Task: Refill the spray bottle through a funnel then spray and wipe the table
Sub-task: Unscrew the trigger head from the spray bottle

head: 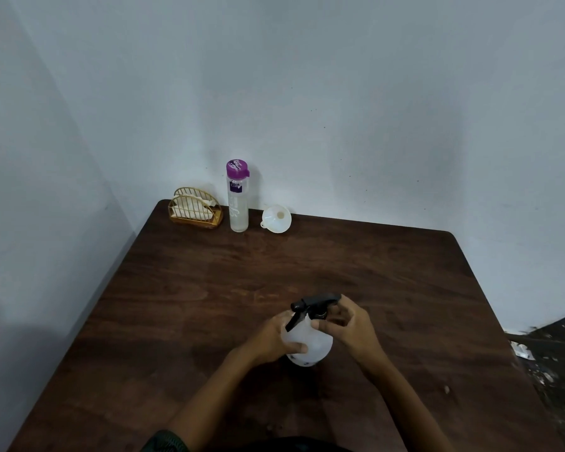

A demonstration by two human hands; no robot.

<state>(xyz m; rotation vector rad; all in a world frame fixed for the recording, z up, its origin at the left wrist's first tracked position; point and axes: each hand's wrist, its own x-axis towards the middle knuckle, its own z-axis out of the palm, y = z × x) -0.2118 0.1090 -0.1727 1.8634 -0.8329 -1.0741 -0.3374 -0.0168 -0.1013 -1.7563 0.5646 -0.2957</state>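
A white round spray bottle (pixel 313 345) with a black trigger head (pixel 317 303) stands upright near the middle front of the dark wooden table (pixel 209 288). My left hand (pixel 274 337) grips the bottle's body from the left. My right hand (pixel 346 324) has its fingers curled round the black head and collar. A white funnel (pixel 276 218) lies at the table's far edge. Left of it stands a clear water bottle (pixel 238 200) with a purple cap.
A gold wire napkin holder (pixel 194 208) with white napkins sits in the far left corner. Pale walls close off the table at the back and left. Dark floor with scraps (pixel 548 360) shows past the right edge.
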